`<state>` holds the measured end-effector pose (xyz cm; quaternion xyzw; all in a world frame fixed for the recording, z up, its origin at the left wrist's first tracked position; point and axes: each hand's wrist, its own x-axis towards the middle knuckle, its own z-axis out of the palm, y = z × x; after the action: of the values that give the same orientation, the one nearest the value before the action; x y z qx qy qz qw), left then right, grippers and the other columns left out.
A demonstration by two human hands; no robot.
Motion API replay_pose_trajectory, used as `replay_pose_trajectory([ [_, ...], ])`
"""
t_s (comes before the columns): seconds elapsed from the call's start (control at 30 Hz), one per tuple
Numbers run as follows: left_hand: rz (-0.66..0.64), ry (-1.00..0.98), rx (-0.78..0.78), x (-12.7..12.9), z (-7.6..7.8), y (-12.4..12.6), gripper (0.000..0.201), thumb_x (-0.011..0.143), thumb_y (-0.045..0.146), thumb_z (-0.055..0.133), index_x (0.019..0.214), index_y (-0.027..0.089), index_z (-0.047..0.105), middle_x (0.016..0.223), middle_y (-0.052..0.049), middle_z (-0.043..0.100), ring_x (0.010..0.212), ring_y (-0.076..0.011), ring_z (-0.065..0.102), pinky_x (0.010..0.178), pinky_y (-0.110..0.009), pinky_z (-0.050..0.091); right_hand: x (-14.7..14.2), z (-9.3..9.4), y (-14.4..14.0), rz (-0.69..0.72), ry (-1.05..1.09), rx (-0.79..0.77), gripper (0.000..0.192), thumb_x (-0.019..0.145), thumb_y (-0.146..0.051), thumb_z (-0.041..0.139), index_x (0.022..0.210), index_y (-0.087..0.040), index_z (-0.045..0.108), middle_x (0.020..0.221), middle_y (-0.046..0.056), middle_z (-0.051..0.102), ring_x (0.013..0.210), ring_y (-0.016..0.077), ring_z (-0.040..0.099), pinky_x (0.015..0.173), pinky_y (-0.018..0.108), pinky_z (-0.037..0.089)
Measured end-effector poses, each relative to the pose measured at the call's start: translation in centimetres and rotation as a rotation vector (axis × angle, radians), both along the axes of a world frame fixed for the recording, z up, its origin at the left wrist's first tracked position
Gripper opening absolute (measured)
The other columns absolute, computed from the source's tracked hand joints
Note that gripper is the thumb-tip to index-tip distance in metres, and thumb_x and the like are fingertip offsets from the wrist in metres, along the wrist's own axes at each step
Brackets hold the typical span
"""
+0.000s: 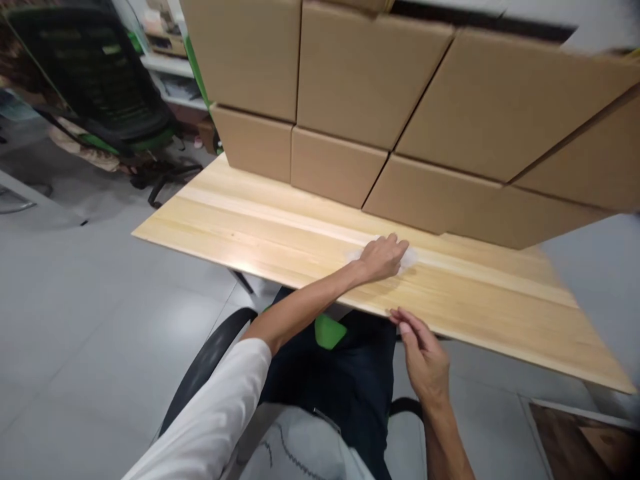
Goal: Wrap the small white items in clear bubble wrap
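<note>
A pale tissue [407, 259] is pressed flat under the outstretched left hand [383, 259]; the table [280, 233] edge is touched by the open, empty right hand [425, 360].

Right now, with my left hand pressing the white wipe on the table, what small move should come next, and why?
Probably slide the left hand and the white wipe under it along the table, toward the bare wood. The wipe lies flat under the palm, and the right hand touches the near edge, seemingly as a brace.
</note>
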<state>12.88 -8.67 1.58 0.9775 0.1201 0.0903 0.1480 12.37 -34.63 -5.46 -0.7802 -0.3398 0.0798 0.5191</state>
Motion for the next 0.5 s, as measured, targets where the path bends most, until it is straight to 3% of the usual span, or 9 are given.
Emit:
replay_pose_trajectory([
  [0.13,0.034,0.038,0.001,-0.1,-0.5,0.4,0.04,0.112,0.022,0.058,0.15,0.015,0.065,0.155,-0.02,0.07,0.137,-0.0357,0.072,0.109,-0.045,0.061,-0.4,-1.6,0.6,0.058,0.06,-0.025,0.061,0.109,-0.077,0.068,0.127,-0.024,0.093,0.133,0.018,0.091,0.116,0.0356,0.092,0.11,0.053,0.075],
  [0.27,0.023,0.008,0.043,0.0,-1.0,0.6,0.041,0.113,0.031,0.063,0.151,0.016,0.064,0.157,-0.019,0.069,0.137,-0.0349,0.072,0.112,-0.046,0.061,0.0,-4.6,-1.8,0.006,0.094,-0.078,0.069,0.106,-0.086,0.065,0.123,-0.026,0.096,0.13,0.018,0.092,0.123,0.0407,0.09,0.11,0.056,0.075],
  [0.37,0.025,0.001,0.058,0.0,-1.3,0.5,0.042,0.115,0.038,0.063,0.151,0.017,0.063,0.157,-0.018,0.069,0.138,-0.035,0.072,0.114,-0.047,0.061,1.3,-8.3,-5.3,-0.048,0.043,-0.171,0.065,0.107,-0.084,0.061,0.126,-0.032,0.096,0.138,0.015,0.09,0.134,0.0462,0.085,0.119,0.066,0.069],
  [0.43,0.025,0.001,0.067,0.0,-1.4,0.5,0.043,0.116,0.043,0.062,0.151,0.018,0.063,0.157,-0.018,0.069,0.138,-0.0347,0.072,0.115,-0.047,0.06,1.9,-11.6,-7.6,-0.012,-0.047,-0.223,0.058,0.105,-0.08,0.064,0.138,-0.042,0.093,0.155,0.011,0.083,0.153,0.0479,0.073,0.131,0.066,0.061],
  [0.5,0.021,0.0,0.077,-0.1,-1.4,0.5,0.045,0.116,0.047,0.063,0.151,0.019,0.063,0.157,-0.017,0.069,0.138,-0.0346,0.072,0.115,-0.047,0.06,1.4,-14.9,-9.5,-0.069,-0.118,-0.286,0.058,0.096,-0.083,0.065,0.136,-0.052,0.092,0.156,0.01,0.082,0.159,0.0523,0.065,0.126,0.068,0.063],
])
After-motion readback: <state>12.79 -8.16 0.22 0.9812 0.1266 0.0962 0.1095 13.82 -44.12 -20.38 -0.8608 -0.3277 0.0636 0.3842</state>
